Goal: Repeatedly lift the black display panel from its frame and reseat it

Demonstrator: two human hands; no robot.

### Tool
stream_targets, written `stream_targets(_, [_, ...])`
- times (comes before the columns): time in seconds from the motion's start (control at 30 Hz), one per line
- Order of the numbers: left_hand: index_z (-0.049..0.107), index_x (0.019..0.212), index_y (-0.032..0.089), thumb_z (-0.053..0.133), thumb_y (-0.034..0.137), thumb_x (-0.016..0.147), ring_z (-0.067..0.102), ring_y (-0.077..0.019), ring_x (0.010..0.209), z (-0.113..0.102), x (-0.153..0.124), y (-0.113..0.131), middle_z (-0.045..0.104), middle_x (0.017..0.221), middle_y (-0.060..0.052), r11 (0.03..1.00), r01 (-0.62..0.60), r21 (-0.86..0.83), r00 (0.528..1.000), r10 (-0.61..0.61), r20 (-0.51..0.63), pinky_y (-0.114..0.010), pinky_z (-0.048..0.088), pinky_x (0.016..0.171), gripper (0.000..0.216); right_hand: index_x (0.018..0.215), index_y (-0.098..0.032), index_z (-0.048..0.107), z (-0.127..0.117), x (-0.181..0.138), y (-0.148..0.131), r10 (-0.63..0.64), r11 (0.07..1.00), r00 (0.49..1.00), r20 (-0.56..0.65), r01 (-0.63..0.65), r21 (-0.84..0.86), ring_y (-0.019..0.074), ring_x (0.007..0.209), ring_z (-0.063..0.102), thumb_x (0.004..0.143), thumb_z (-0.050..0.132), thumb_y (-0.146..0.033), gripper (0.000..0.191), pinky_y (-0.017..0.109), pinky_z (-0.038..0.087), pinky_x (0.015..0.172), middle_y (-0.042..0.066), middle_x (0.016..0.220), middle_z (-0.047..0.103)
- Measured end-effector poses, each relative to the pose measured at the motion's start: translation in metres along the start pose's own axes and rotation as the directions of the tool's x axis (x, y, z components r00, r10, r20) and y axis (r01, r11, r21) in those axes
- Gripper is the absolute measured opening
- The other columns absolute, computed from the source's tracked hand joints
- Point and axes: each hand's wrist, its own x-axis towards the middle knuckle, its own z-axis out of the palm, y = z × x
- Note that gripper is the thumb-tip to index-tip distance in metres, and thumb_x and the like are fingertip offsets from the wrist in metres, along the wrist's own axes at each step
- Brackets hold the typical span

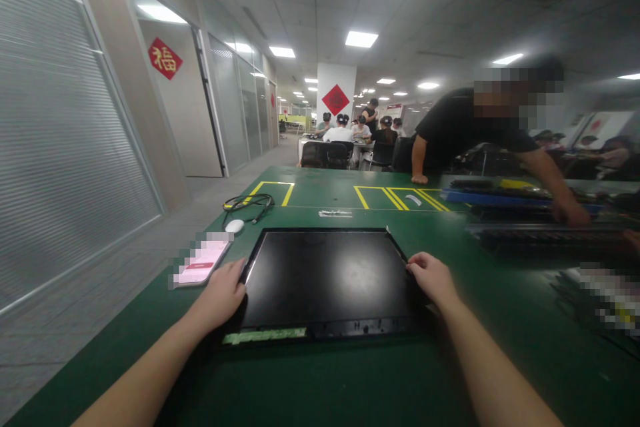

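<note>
A black flat screen panel [325,273] lies on the green table [320,387] in front of me, its glossy face up. Along its near edge runs a dark strip with a green circuit board [265,335] at the left end. My left hand [227,287] grips the panel's left edge, fingers closed against it. On the opposite side my right hand [433,275] pinches the right edge between thumb and fingers. Both hands' undersides are partly hidden.
Left of the panel are a phone [203,260], a white mouse [235,226] and a coiled black cable [250,203]. Yellow tape [370,199] marks the far tabletop. At right, a person [450,127] leans over stacked dark panels [530,213]. Other people sit farther back.
</note>
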Motion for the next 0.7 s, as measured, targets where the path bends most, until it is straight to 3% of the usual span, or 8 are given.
stream_targets(0.13, [0.066,0.120,-0.001,0.043,0.020,0.081,0.054,-0.0363,0.128,-0.001,0.001,-0.001,0.060,0.135,-0.026,1.000,0.009,0.011,0.999,-0.009,0.038,-0.046,0.037,0.111,0.050,0.091,-0.022,0.070,0.000,0.005,0.008,0.058,0.998,0.998,-0.031,-0.058,-0.019,0.0195,0.084,0.066,0.077,0.054,-0.027,0.022,0.028,0.044,0.070,0.004,0.092,0.073])
stream_targets(0.3, [0.071,0.114,0.006,0.044,0.026,0.081,0.057,-0.0350,0.126,-0.006,0.001,-0.004,0.062,0.134,-0.022,0.999,0.002,-0.041,0.999,0.000,0.044,-0.044,0.040,0.111,0.047,0.105,-0.017,0.071,0.008,0.012,0.021,0.112,0.992,0.989,0.100,-0.105,-0.074,0.0226,0.091,0.067,0.076,0.056,-0.028,0.034,0.029,0.047,0.074,0.009,0.100,0.074])
stream_targets(0.53, [0.072,0.114,0.012,0.049,0.026,0.075,0.056,-0.0340,0.127,-0.011,-0.001,-0.003,0.066,0.132,-0.017,0.968,0.013,-0.251,1.000,-0.012,0.006,-0.046,0.039,0.111,0.047,0.106,-0.017,0.072,0.013,0.013,0.024,0.061,0.991,0.991,0.123,-0.044,-0.130,0.0236,0.094,0.068,0.078,0.057,-0.027,0.033,0.029,0.047,0.075,0.010,0.104,0.074])
stream_targets(0.7, [0.071,0.118,0.010,0.049,0.027,0.076,0.056,-0.0322,0.128,-0.024,-0.006,0.008,0.066,0.133,-0.015,0.877,0.070,-0.476,0.997,-0.082,-0.005,-0.043,0.037,0.112,0.051,0.104,-0.017,0.072,0.011,0.013,0.024,0.058,0.991,0.990,0.132,-0.042,-0.126,0.0227,0.094,0.068,0.079,0.055,-0.027,0.032,0.029,0.047,0.076,0.010,0.103,0.074])
